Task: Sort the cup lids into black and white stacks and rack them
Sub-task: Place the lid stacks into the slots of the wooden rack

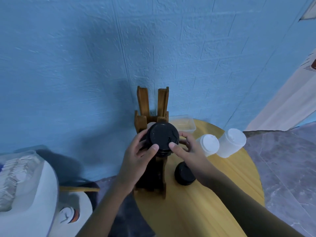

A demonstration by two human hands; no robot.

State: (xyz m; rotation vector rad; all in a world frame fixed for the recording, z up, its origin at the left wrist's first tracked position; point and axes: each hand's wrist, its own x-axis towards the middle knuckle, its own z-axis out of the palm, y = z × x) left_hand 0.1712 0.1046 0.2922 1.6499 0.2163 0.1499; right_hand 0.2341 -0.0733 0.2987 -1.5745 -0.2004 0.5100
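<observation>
You're on the racking step for black. Both hands hold the black stack (161,138) over the rack (150,103), which stands at the left edge of the bench (205,202), against the wall.

- Left hand (136,156) grips the stack's left side and right hand (186,149) its right. Fingers (154,147) are curled round the rim, with both thumbs on the near edge of the top lid.
- The stack sits at the rack's near slot. I can't tell if its bottom is seated, because your hands and the stack hide it.
- There's a pale round shape in the rack just behind the stack. It may be a white lid, not sure.
- Not racked yet: two white stacks (208,145) side by side near the right edge, and a short black pile (183,174) mid-bench beside your right forearm.
- A clear tub (184,124) is at the far edge.

Next move, as I judge it: centre the stack between the rails and lower it straight. Loosen your grip only once the rack carries it. Nested lids will likely shear if one side lets go first, so release evenly. Then fetch the black pile, and do the whites after.
</observation>
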